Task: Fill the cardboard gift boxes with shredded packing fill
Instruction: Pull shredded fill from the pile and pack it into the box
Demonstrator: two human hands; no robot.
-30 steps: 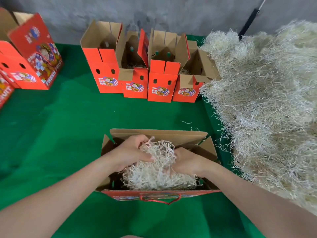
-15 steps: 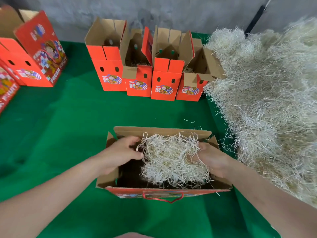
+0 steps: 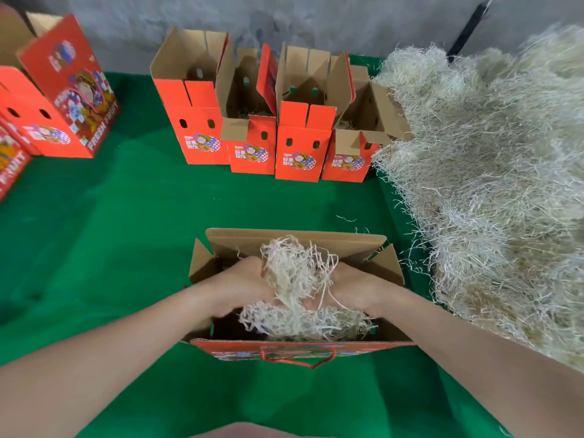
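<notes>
A rough grey concrete wall (image 3: 284, 20) runs behind the table (image 3: 110, 232), which is covered in green cloth. 1 black pole (image 3: 467, 30) leans against the wall at the upper right.

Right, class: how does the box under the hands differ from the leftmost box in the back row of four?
The near box holds shredded fill; the leftmost box shows none. The near box presents its long side, the leftmost box its narrow end. Both are open red cardboard.

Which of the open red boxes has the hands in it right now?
The wide box nearest the camera, apart from the four upright boxes behind; left hand and right hand grip shredded fill inside it.
</notes>
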